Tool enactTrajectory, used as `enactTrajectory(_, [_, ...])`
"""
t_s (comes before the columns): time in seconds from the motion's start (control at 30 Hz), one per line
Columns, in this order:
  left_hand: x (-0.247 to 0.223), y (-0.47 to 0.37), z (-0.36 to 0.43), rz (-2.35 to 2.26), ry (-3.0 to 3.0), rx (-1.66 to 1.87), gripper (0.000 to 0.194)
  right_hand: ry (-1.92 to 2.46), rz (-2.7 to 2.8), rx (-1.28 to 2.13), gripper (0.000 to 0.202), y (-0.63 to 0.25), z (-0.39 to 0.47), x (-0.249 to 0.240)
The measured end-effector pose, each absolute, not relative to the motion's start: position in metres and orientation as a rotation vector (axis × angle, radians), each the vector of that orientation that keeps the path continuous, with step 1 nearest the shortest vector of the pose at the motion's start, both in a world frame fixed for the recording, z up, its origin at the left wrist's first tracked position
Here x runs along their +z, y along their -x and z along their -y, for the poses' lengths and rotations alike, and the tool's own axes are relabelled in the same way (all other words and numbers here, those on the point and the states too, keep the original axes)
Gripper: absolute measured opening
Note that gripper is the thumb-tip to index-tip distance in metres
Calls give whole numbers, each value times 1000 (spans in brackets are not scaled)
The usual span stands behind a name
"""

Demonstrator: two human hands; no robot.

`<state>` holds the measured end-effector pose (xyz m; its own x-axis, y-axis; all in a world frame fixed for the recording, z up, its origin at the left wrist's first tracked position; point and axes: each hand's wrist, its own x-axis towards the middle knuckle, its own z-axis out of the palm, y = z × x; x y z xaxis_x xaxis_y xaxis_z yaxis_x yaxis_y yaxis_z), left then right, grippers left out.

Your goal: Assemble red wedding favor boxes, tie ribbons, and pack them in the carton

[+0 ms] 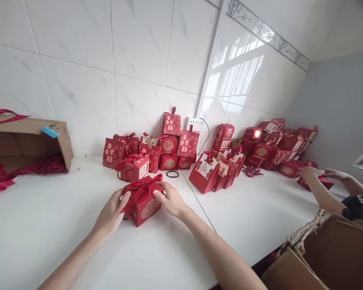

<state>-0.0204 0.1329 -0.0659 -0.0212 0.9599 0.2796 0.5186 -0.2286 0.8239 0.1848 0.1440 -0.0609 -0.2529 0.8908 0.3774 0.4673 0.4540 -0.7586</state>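
Observation:
A red gift box [148,210] with a gold round pattern and a red ribbon bow on top sits on the white table, between my hands. My left hand [111,209] grips its left side, thumb on the ribbon. Against the box's right side is my right hand [171,198], its thumb at the upper front edge. Just behind stands another red box [135,169] with a bow and a white label. A black ring [172,174] lies to the right of that box.
Red boxes [188,143] stand by the tiled wall, with more [205,171] to the right. An open cardboard box [65,147] with red ribbons lies at left, another [329,249] at lower right. A person's hands [311,174] hold a red box at far right.

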Motion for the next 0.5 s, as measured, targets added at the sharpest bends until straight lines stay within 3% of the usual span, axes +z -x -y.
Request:
enactTrajectory(0.13, [-68,22,-136,-1665,-1688,1256,59,1352,1548,-68,34,-225,-151,-30])
enactTrajectory(0.2, [-68,24,-138,-1688,-1655,1358,55,1530,1196,-265,44,-257,-156,-15])
enactTrajectory(0.33, [-64,26,-140,-1624,-1607,1705,37,1745,1066,-30,55,-308,-163,-4])
enactTrajectory(0.5, [-54,27,-126,-1198,-2022,2210,23,1643,1141,173,32,-320,-138,-11])
